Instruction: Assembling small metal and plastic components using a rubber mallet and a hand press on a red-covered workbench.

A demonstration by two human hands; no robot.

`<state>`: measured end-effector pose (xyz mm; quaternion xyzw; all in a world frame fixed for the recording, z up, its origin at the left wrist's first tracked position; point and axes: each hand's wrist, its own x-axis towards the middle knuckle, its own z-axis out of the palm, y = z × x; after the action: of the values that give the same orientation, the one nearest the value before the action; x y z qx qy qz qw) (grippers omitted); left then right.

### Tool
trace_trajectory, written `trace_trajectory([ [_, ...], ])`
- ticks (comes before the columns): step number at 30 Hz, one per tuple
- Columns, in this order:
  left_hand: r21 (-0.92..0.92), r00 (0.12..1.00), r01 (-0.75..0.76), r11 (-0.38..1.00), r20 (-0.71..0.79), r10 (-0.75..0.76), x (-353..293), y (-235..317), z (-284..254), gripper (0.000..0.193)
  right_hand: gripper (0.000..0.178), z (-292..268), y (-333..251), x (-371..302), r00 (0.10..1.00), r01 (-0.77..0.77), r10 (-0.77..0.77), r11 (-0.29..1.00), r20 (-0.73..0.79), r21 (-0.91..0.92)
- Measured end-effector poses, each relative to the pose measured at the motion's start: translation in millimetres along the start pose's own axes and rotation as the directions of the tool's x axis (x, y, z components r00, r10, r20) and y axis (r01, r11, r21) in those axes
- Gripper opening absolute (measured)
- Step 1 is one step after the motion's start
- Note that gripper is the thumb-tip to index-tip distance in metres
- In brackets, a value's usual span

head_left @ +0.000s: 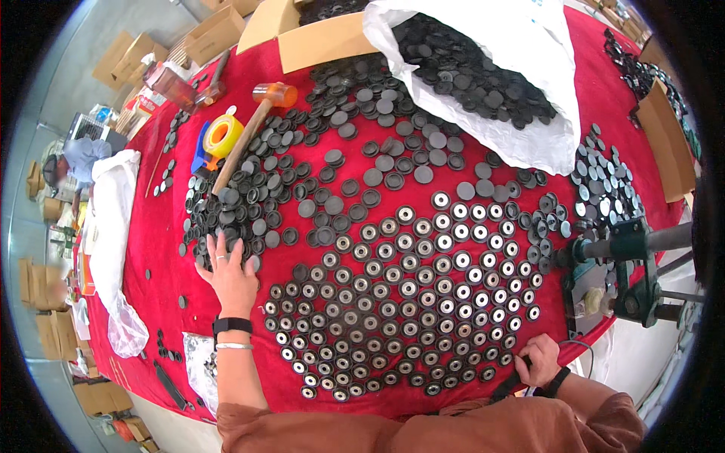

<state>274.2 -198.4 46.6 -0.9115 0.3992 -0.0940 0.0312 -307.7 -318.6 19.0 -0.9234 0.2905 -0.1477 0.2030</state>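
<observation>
My left hand [230, 279] lies with fingers spread on the near edge of a heap of round black plastic caps [234, 215]. It wears a dark wristband and a light bangle. Beside it, many black caps with silver metal ring centres [408, 287] lie face up in close rows on the red cloth [174, 302]. My right hand [538, 362] is by the near right corner of those rows, fingers curled closed. What it holds, if anything, is hidden. A dark strap-like thing [506, 386] lies beside it.
An orange-headed mallet [249, 132] and yellow tape roll [223, 136] lie on the caps. A white sack [559, 113] spills more caps at the back. Shiny discs [600, 181] and a green metal hand press [634, 272] are at right. A person [79, 158] is far left.
</observation>
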Motion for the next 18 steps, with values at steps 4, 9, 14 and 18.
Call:
trace_trajectory([
  [4, -0.317, 0.915, -0.404, 0.858, -0.134, 0.381, 14, 63, 4, 0.048, 0.022, -2, -1, 2, 1.000, -0.003, 0.003, 1.000, 0.011, 0.005],
  [9, -0.252, 0.807, -0.576, 0.778, -0.021, 0.590, 36, 123, 17, 0.045, 0.021, -2, 0, 2, 1.000, 0.000, 0.000, 1.000, 0.003, 0.011],
  [14, -0.068, 0.833, -0.551, 0.832, 0.027, 0.553, 38, 78, 19, 0.048, 0.021, -2, 2, 1, 1.000, -0.008, 0.008, 1.000, 0.007, 0.020],
  [18, -0.107, 0.909, -0.401, 0.910, 0.080, 0.410, 27, 21, 22, 0.049, 0.021, -2, 3, 1, 1.000, -0.014, 0.014, 1.000, -0.006, 0.026],
])
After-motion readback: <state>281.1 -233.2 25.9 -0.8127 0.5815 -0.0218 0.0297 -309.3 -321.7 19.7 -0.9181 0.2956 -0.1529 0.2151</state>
